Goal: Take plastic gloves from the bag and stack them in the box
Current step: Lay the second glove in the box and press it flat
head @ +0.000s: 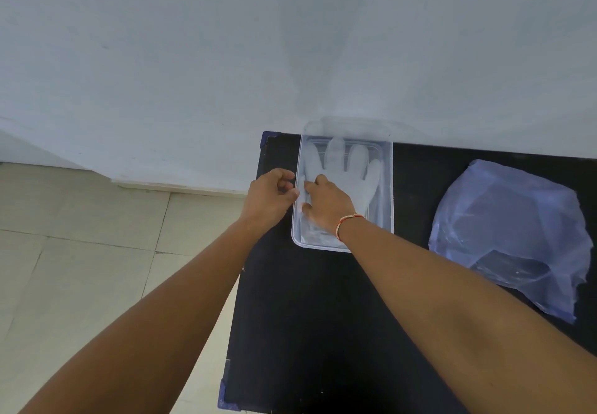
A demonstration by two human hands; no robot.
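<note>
Glove (347, 168), translucent and flat, fingers spread, lies inside clear box (389, 187).

Bare forearms, no sleeves; thin red-and-white braided thread bracelet (348, 223) around wrist of right hand (328, 205).

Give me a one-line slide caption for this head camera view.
Right hand flattens a plastic glove in the clear box while the left hand steadies its rim; bag waits nearby.
</note>
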